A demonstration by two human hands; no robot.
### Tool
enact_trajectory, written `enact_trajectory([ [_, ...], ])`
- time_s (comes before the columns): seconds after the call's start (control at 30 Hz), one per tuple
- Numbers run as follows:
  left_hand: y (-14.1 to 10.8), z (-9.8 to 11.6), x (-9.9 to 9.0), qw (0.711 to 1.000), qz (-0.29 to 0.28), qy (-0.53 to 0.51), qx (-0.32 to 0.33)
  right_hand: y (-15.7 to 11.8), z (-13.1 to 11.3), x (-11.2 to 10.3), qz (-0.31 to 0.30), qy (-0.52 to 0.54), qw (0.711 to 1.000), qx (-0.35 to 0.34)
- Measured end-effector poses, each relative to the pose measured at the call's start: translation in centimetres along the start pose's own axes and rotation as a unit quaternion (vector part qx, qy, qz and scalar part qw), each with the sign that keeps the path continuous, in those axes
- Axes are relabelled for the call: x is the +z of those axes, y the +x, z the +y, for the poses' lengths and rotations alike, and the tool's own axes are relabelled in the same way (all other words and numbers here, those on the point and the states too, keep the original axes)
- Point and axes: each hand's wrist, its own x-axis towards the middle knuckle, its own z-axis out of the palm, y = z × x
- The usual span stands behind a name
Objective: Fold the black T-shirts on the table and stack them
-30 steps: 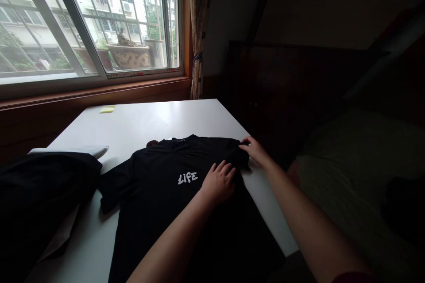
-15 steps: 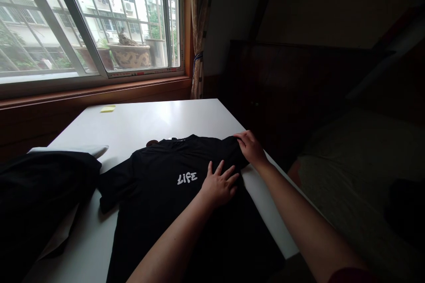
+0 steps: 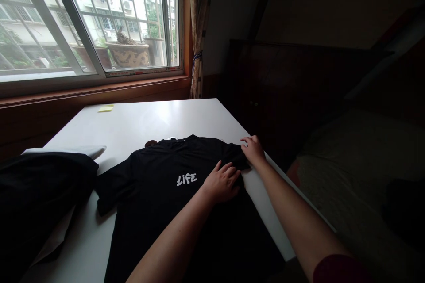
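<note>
A black T-shirt (image 3: 159, 212) lies spread on the white table (image 3: 195, 117), its collar toward the far side and white lettering (image 3: 186, 179) on it. My left hand (image 3: 223, 181) rests palm down on the shirt near the base of the right-hand sleeve, open, with its fingers bent a little. At the outer end of that sleeve (image 3: 236, 154) is my right hand (image 3: 254, 150). Its fingers are slightly curled and apart, close to the cuff, and nothing shows between them. The fingers' undersides are hidden.
Dark clothing (image 3: 36, 194) with a white piece under it is heaped at the left. A yellow sticky note (image 3: 106, 108) lies near the far edge. Behind the collar, a round brown object (image 3: 151, 143) partly shows. A barred window (image 3: 126, 17) and curtain (image 3: 196, 31) stand beyond.
My right hand has let go of the sleeve's upper edge and shifted slightly right, and the sleeve lies lower and flatter. My left hand's fingers have drawn closer together.
</note>
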Motion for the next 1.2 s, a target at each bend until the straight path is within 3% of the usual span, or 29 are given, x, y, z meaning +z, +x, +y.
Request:
enact_trajectory([
  [0.17, -0.1, -0.3, 0.7, 1.0, -0.005, -0.015, 0.006, 2.4, -1.3, 0.4, -0.106, -0.022, 0.993, -0.049],
  [0.43, -0.2, -0.6, -0.1, 0.998, -0.019, -0.063, 0.01, 6.1, -4.5, 0.3, -0.261, -0.039, 0.959, -0.102],
  [0.67, -0.3, -0.8, -0.3, 0.997, -0.024, -0.071, 0.034, 6.3, -5.9, -1.2, -0.224, -0.077, 0.959, -0.155],
  [0.97, -0.4, -0.6, -0.5, 0.992, -0.004, -0.118, 0.045, 4.4, -4.8, 1.2, -0.157, -0.179, 0.961, -0.143],
  [1.1, -0.5, -0.9, -0.6, 0.977, 0.074, -0.198, 0.035, 3.9, -4.9, 1.4, -0.121, -0.179, 0.966, -0.139],
  [1.2, -0.7, -1.6, -1.3, 0.952, 0.18, -0.245, -0.042, 3.6, -5.2, 0.9, -0.083, -0.166, 0.973, -0.136],
])
